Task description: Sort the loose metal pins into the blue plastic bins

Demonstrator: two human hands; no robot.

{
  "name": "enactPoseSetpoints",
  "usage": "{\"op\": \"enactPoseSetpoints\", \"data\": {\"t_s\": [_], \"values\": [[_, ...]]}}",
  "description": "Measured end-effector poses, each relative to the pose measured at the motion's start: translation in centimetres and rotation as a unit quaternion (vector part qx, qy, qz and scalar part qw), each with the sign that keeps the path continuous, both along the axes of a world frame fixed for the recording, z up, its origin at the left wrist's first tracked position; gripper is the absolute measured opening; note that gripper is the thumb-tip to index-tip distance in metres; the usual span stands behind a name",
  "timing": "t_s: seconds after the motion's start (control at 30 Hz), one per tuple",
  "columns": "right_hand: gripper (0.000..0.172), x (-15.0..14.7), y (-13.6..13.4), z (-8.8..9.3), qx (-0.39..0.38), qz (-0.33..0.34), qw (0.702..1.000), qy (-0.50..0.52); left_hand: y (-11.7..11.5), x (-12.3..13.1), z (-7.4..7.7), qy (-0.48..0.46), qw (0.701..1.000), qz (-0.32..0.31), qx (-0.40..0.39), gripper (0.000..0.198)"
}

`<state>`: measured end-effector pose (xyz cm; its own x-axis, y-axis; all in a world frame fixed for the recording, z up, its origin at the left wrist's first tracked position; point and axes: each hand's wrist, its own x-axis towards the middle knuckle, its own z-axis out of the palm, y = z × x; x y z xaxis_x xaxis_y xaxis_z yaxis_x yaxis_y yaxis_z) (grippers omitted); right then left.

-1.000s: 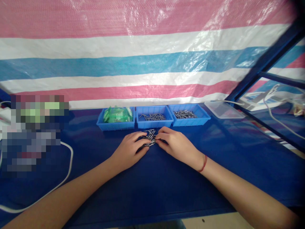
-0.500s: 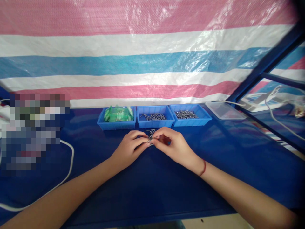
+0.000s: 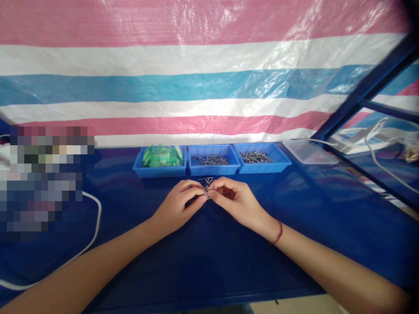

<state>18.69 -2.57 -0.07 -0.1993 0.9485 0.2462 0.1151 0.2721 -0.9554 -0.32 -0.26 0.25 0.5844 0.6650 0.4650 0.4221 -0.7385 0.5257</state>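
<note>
Hands (image 3: pixel 178 201) closer together; blue bins (image 3: pixel 214 169) hold green plastic (image 3: pixel 163 157), metal pieces (image 3: pixel 211 160).

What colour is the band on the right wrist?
Dark red: the band shows in the head view.

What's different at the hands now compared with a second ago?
The left hand has drawn its thumb and fingers together; the right hand has shifted slightly left to meet it. Both now appear to pinch small metal pieces. The three blue bins stayed put.
</note>
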Motion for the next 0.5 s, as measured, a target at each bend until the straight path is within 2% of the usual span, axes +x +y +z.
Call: {"op": "enactPoseSetpoints", "data": {"t_s": [0.3, 0.5], "values": [[0.012, 0.03, 0.01, 0.05, -0.004, 0.010, 1.000, 0.002, 0.06, -0.19, -0.33, -0.030, 0.999, 0.031, -0.028, 0.009], [0.012, 0.04, 0.06, -0.10, 0.012, 0.005, 1.000, -0.021, 0.09, -0.31, -0.20, -0.040, 0.998, 0.041, -0.018, 0.010]]}}
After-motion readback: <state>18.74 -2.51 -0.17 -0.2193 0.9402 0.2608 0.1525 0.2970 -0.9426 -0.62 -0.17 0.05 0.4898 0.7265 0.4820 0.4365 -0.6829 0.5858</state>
